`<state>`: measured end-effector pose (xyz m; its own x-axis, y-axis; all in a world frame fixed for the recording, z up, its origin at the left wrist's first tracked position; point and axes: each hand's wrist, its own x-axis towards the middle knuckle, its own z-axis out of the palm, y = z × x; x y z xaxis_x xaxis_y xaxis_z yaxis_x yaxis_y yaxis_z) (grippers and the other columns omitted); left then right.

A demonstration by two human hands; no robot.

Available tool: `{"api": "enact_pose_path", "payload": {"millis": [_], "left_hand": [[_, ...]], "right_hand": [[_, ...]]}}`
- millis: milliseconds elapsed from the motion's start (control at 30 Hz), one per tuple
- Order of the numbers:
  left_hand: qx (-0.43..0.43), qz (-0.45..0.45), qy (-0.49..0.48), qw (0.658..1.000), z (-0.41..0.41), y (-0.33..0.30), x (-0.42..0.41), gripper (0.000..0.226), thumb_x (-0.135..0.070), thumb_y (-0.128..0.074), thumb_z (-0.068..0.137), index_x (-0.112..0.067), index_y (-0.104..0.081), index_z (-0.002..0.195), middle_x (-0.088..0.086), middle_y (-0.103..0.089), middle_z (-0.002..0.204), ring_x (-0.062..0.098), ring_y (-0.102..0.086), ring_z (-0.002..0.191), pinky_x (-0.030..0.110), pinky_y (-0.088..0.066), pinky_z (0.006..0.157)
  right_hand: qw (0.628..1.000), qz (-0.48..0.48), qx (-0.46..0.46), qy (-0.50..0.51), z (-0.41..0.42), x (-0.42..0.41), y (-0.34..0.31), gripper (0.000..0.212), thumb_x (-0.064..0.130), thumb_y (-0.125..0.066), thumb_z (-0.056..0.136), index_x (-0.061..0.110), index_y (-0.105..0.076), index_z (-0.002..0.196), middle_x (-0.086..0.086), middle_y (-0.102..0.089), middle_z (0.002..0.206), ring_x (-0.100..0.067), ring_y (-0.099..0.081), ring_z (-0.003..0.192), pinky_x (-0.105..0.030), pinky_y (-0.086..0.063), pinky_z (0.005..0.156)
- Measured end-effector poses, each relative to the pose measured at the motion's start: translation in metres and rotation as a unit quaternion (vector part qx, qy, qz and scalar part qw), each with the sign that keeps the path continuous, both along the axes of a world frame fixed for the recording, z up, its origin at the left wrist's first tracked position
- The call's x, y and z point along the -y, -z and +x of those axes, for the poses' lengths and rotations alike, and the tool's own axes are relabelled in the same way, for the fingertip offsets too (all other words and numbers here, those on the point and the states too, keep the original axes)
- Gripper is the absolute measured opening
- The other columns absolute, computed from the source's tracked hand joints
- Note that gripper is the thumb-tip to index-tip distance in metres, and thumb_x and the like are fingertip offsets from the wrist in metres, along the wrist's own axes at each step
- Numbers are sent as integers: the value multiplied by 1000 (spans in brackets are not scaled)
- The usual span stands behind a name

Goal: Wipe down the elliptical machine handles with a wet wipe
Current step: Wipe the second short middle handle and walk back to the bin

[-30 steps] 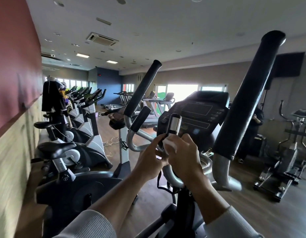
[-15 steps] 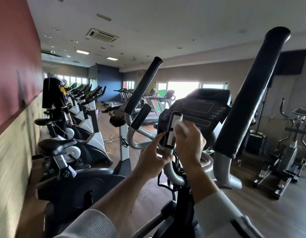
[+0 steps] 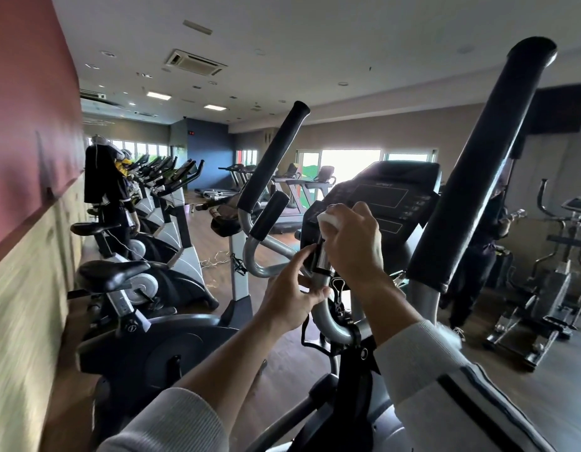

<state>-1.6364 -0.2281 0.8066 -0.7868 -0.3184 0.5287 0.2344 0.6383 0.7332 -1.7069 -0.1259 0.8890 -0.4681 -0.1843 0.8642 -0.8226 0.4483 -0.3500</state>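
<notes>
Handles of the grey-and-black elliptical machine fill the middle of the view: a long black foam-covered left swing handle [image 3: 272, 158] slants up from a curved silver tube, a short black inner grip [image 3: 269, 215] stands just below it, and a thick black right swing handle [image 3: 481, 158] rises steeply on the right. Far left, a row of grey and black exercise bikes [image 3: 142, 223] lines the red and tan wall [image 3: 25, 158], and a dark garment [image 3: 101, 177] hangs over one of them.

Left hand [image 3: 290, 296] reaches up from a white ribbed sleeve, its fingers curled around the silver tube of the short central sensor grip [image 3: 321, 259], with thumb and fingertips pinching it just under the shiny metal section. Right hand [image 3: 354, 243] sits above and beside it, fingers bent and closed on a folded white wet wipe [image 3: 328, 220], which is pressed against the top of that same central grip, in front of the dark console [image 3: 383, 194] with its blank screen.

Further right, a person in dark clothes [image 3: 488, 243] stands near the beige wall, partly hidden by the right swing handle, and another grey elliptical machine [image 3: 553, 272] stands on the wooden floor at the far right.
</notes>
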Motion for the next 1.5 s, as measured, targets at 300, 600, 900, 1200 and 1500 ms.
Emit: {"api": "enact_pose_path", "payload": {"millis": [300, 600, 900, 1200, 1500], "left_hand": [[-10, -5, -10, 1000, -1, 0, -1, 79, -21, -80, 75, -45, -40, 138, -15, -70, 109, -3, -67, 92, 35, -56, 89], [-2, -5, -5, 1000, -1, 1, 0, 77, -35, -77, 79, -41, -35, 143, -8, -66, 124, 9, -63, 109, 39, -51, 98], [-3, -5, -23, 1000, -1, 1, -3, 77, -20, -79, 77, -44, -40, 139, -13, -72, 103, 1, -68, 91, 37, -57, 86], [-13, 9, -31, 999, 3, -1, -7, 72, -25, -79, 78, -42, -43, 137, -19, -68, 104, 1, -66, 93, 37, -52, 92], [-14, -2, -26, 1000, 7, -2, -8, 72, -26, -77, 81, -37, -41, 142, -25, -57, 100, -5, -51, 95, 20, -38, 92]], "right_hand": [[998, 21, 33, -58, 21, -18, 44, 12, 18, -67, 87, 27, -71, 94, 4, -49, 89, -12, -57, 70, -24, -51, 58], [998, -43, 39, 2, -14, 2, -21, 12, 22, -69, 86, 17, -72, 96, -11, -61, 98, -20, -57, 81, -33, -56, 67], [995, 6, 64, -82, 27, -21, 49, 15, 16, -66, 89, 26, -71, 99, 6, -46, 89, 1, -52, 72, -8, -39, 57], [993, -84, 50, -58, 8, -20, 29, 16, 15, -72, 82, 20, -74, 97, 1, -69, 87, -9, -61, 75, -11, -47, 64], [962, -190, 194, -10, -4, -8, 3, 14, 31, -68, 84, 22, -64, 95, 0, -66, 83, -17, -60, 76, -22, -46, 62]]}}
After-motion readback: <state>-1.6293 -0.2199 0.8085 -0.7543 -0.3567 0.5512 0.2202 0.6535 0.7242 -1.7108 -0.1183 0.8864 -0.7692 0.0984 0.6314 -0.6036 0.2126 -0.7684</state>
